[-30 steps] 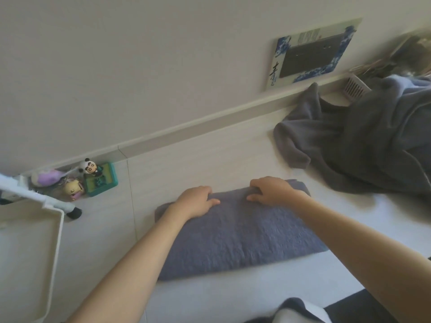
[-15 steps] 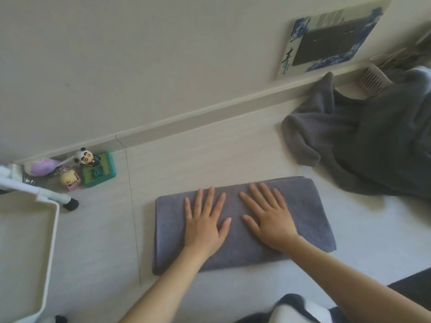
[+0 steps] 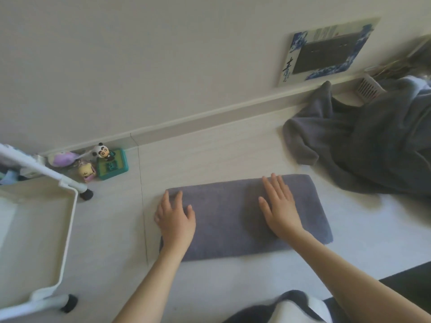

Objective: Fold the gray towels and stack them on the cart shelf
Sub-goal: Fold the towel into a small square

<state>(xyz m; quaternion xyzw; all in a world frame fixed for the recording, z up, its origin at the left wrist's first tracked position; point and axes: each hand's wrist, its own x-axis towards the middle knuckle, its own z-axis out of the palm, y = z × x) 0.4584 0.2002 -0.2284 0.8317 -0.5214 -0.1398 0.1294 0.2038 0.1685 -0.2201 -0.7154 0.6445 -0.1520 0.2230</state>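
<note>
A folded gray towel (image 3: 228, 206) lies flat on the pale floor as a long rectangle. My left hand (image 3: 175, 220) rests palm down on its left end, fingers straight and reaching the left edge. On the towel's right half my right hand (image 3: 278, 206) presses flat with its fingers spread. A heap of unfolded gray towels (image 3: 373, 145) is piled at the right by the wall. The white cart shelf (image 3: 70, 220) stands at the left; its tray looks bare.
Small toy figures and a green box (image 3: 112, 163) sit by the baseboard next to the cart's black caster (image 3: 87, 194). A framed picture (image 3: 326, 50) leans on the wall. A white slotted basket (image 3: 370, 86) peeks out behind the heap. Dark cloth lies at the bottom right.
Both hands went from gripping the far edge to lying flat at the middle, then slid apart: the left to the towel's left end, the right toward its right half.
</note>
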